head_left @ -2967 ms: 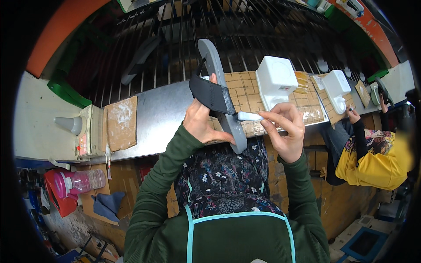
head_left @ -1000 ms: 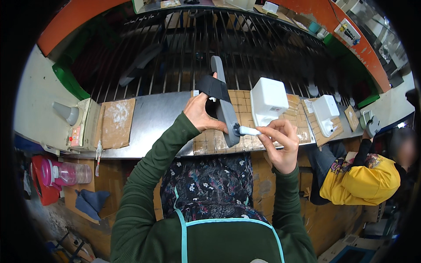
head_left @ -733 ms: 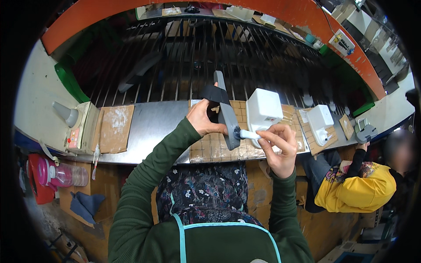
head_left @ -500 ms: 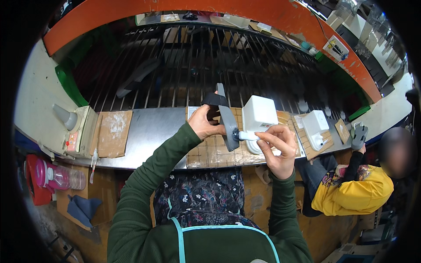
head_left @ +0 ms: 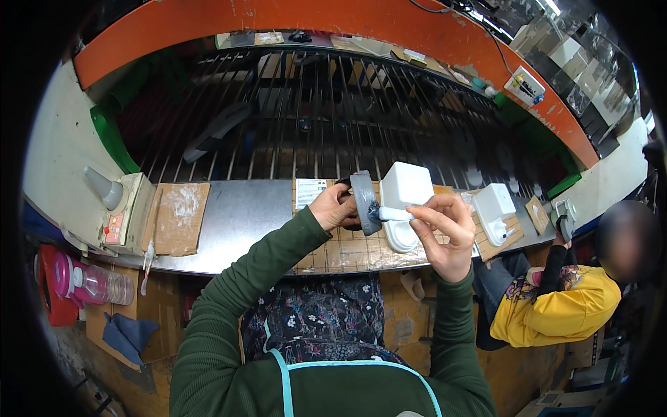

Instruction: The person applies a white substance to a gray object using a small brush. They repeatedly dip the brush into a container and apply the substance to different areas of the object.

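Your left hand (head_left: 335,208) was closed around a grey shoe sole (head_left: 365,201), held on edge just above the bench (head_left: 236,222), its face turned toward your right. Your right hand (head_left: 445,233) pinched the white handle of a small brush (head_left: 393,214) between thumb and fingertips, with the tip touching the sole's side near its middle. Directly behind the brush stood a white square container (head_left: 405,186) on the cardboard mat (head_left: 354,254) that covered this part of the bench; whether it was open could not be told.

To do this well, you needed the sole steady, so a firm grip with the thumb clear of the brushed face seemed right. A light, even stroke along the length would likely have served better than dabbing, and keeping the work over the cardboard would have caught any drips. The brush was close enough to the container for quick reloading.

To your right, another person in a yellow top (head_left: 556,313) worked beside a second white container (head_left: 495,208). At the far left sat a cream box with a grey cone (head_left: 104,189), and pink bottles (head_left: 87,285) lay below the bench edge.
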The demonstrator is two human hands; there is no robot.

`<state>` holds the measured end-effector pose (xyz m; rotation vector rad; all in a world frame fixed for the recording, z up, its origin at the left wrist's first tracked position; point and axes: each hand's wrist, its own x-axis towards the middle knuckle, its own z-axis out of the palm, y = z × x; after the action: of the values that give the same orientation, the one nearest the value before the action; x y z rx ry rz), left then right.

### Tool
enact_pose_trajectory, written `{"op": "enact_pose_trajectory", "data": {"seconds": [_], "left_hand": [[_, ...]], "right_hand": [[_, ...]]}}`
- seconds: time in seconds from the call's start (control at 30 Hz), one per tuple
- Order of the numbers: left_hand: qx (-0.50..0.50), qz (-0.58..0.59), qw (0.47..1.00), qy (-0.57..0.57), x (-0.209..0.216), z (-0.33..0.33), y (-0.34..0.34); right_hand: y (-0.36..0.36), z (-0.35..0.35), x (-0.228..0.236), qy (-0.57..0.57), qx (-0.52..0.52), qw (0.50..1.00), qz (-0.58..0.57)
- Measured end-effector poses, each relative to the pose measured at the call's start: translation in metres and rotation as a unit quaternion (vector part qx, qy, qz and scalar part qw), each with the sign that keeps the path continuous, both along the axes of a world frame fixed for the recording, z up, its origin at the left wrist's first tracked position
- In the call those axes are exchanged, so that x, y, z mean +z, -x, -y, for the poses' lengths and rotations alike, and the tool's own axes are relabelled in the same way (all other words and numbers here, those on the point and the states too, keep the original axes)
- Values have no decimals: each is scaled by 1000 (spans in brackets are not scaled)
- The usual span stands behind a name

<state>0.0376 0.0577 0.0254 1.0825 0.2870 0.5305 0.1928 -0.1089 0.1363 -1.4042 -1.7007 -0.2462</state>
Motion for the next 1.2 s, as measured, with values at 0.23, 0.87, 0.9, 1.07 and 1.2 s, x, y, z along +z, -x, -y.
{"op": "enact_pose_trajectory", "data": {"seconds": [0.23, 0.87, 0.9, 1.07, 1.2], "left_hand": [[-85, -14, 995, 51, -11, 8, -9], [-203, -11, 930, 307, 7, 73, 17], [-209, -16, 926, 314, 7, 75, 17], [-200, -39, 921, 332, 6, 84, 16], [-210, -44, 915, 341, -2, 88, 18]], "right_hand": [[2, -1, 12, -9, -4, 999, 31], [-5, 4, -1, 58, 4, 994, 95], [-6, 5, -3, 68, 3, 993, 99], [-8, 5, -14, 81, 7, 992, 97], [-10, 4, -25, 72, 23, 993, 88]]}}
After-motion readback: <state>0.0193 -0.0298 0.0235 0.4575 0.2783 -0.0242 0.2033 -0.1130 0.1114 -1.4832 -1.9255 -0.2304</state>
